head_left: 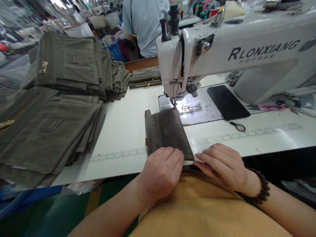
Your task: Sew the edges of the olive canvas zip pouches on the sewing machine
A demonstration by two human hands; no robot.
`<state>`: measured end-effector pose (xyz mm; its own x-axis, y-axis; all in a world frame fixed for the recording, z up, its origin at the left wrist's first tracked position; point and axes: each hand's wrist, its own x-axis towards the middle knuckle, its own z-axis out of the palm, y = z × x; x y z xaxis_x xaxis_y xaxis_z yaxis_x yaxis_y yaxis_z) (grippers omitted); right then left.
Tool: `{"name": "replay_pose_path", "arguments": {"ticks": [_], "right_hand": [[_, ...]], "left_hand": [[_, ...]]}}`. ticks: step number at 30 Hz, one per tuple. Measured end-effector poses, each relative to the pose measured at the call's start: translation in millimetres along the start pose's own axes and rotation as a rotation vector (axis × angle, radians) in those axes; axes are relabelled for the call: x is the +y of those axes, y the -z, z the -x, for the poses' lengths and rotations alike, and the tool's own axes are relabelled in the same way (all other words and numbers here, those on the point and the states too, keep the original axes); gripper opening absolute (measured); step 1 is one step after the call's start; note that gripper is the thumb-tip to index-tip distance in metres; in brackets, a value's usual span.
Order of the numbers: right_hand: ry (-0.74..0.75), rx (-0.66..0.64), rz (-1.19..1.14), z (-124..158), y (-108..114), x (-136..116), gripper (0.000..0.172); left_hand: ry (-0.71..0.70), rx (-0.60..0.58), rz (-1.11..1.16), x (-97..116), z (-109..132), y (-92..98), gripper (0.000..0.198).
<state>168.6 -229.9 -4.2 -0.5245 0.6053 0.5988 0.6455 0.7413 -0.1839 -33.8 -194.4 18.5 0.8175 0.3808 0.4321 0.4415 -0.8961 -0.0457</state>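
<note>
A dark olive fabric pouch piece (170, 131) with a small label patch lies on the white table, its far edge at the sewing machine's needle area (174, 103). A zipper with a gold pull runs along its left side. My left hand (164, 169) has its fingers curled over the near edge of the pouch, gripping it. Beside the pouch's near right corner is my right hand (221, 164), its fingers bent and thumb close to the fingertips; whether it pinches anything at the corner is too small to tell.
Piles of olive pouches (71, 65) cover the table's left. More pieces (145, 77) lie behind the machine head (170, 65). A black phone (228, 102), a ring-handled tool (238, 126) and pink-handled scissors (269, 107) lie right. Beyond the table stands a person (145, 26).
</note>
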Motion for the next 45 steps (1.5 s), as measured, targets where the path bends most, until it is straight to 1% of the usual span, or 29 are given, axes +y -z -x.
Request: {"name": "replay_pose_path", "arguments": {"ticks": [2, 6, 9, 13, 15, 18, 21, 24, 26, 30, 34, 40, 45], "right_hand": [[-0.027, -0.007, -0.005, -0.8, -1.0, 1.7, 0.028], [0.028, -0.007, -0.015, -8.3, -0.3, 1.5, 0.021], [0.053, -0.006, -0.024, -18.1, 6.3, -0.3, 0.019], [0.045, -0.068, -0.056, -26.9, 14.0, -1.4, 0.014], [0.014, -0.136, -0.084, -27.3, 12.7, -0.5, 0.014], [-0.037, -0.238, -0.105, -25.5, 4.0, 3.7, 0.021], [-0.085, -0.293, -0.099, -25.7, -7.7, 12.1, 0.027], [-0.115, -0.339, -0.104, -30.6, -16.4, 22.9, 0.026], [-0.099, -0.359, -0.083, -35.7, -19.5, 29.6, 0.022], [-0.015, -0.390, 0.036, -47.5, -21.8, 40.1, 0.017], [0.045, -0.462, 0.111, -57.7, -23.7, 49.3, 0.015], [0.080, -0.492, 0.189, -63.5, -29.1, 64.8, 0.014], [0.039, -0.452, 0.252, -65.0, -36.2, 75.8, 0.019]], "left_hand": [[-0.007, 0.005, 0.000, -0.8, -2.2, 2.2, 0.024], [0.007, 0.038, 0.010, -2.0, -5.5, 8.8, 0.029], [0.028, 0.068, 0.028, -4.4, -4.6, 15.1, 0.030], [-0.025, 0.054, 0.076, -10.4, -1.6, 16.5, 0.031], [-0.057, 0.018, 0.111, -13.5, -0.7, 11.3, 0.031], [-0.081, -0.044, 0.143, -18.1, -0.2, -2.0, 0.030], [-0.097, -0.078, 0.132, -24.6, -1.3, -14.6, 0.029], [-0.096, -0.080, 0.122, -34.2, -3.9, -21.7, 0.030], [-0.096, -0.076, 0.121, -41.3, -6.1, -24.2, 0.030], [-0.108, -0.073, 0.112, -54.1, -10.9, -29.3, 0.029], [-0.108, -0.048, 0.085, -65.3, -16.2, -36.1, 0.029], [-0.139, -0.030, 0.062, -86.3, -22.6, -46.5, 0.028], [-0.163, -0.035, 0.019, -104.2, -29.6, -52.8, 0.028]]}}
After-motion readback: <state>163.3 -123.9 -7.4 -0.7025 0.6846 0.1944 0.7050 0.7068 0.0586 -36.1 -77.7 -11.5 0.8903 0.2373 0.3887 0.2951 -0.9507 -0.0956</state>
